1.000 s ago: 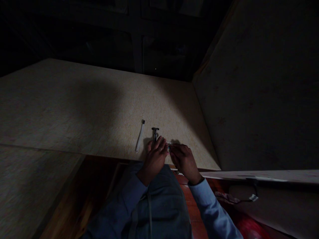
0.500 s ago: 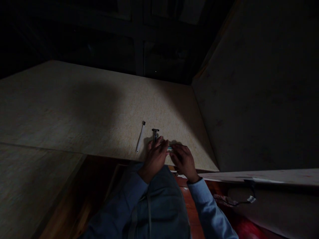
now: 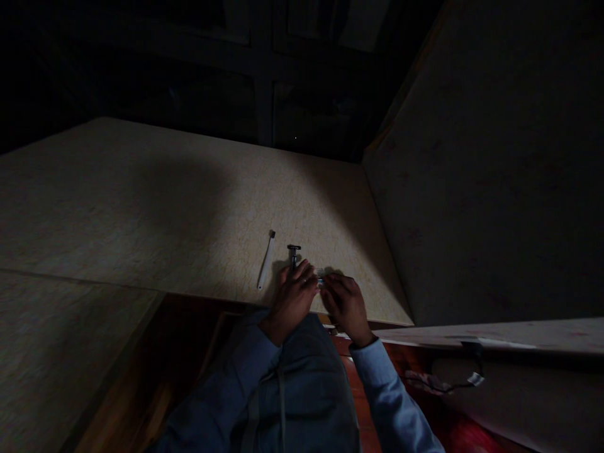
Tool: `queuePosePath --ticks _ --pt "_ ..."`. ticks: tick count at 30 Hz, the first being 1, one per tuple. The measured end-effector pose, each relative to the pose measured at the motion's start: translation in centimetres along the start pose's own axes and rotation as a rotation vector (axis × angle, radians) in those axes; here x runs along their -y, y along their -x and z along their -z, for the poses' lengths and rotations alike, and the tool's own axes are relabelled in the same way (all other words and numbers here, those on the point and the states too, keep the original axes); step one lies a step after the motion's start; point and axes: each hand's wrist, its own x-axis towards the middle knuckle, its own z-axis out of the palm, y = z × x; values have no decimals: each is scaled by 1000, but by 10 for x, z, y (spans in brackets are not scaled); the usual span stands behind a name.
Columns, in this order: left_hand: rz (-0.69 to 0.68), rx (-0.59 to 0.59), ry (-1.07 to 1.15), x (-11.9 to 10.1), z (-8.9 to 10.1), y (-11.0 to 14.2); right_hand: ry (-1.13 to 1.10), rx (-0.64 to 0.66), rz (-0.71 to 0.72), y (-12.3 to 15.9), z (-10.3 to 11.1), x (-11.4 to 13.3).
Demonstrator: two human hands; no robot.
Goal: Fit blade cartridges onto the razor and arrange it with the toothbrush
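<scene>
Close together at the table's front edge, my left hand (image 3: 293,298) and my right hand (image 3: 348,302) have their fingers closed on a small, thin item (image 3: 320,280) with a bluish-green streak. Its kind is too small and dark to make out, and the fingertips cover most of it. Just past my left fingers lies a black razor (image 3: 293,251), its head pointing away and its handle partly hidden by that hand. To the left of it a white toothbrush (image 3: 266,261) with dark bristles lies flat, apart from both hands.
The pale marbled table (image 3: 198,189) runs off to the left and back. A grey wall panel (image 3: 491,189) rises along its right side. Below right, a black cable with a white tag (image 3: 475,379) hangs near a red cloth (image 3: 472,434). The room is dim.
My right hand has shifted very slightly left, nearer my left hand. The razor and toothbrush have stayed put.
</scene>
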Motion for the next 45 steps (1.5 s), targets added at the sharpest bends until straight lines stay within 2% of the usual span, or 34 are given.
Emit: queuePosePath --ticks 10,15,19,24,27,29,37,41,45 --pt "38 -27 52 4 -7 3 -44 42 -21 -2 4 0" --pt "48 5 99 4 -3 -2 -85 52 -63 -2 5 0" --pt "50 23 115 5 7 -8 -160 -1 -144 -1 2 -2" --pt "65 -34 92 15 22 -8 -427 -51 -317 3 3 -4" --pt "78 -37 84 31 32 0 -535 -69 -347 4 4 -5" --pt "99 -48 67 46 38 8 -528 -69 -357 5 4 -6" --pt "224 -126 -30 131 59 35 -398 -58 -325 5 0 -10" --pt "261 -108 -31 160 56 38 -377 -57 -330 5 -1 -10" --pt "231 -55 19 168 44 38 -367 -60 -350 6 -3 -10"
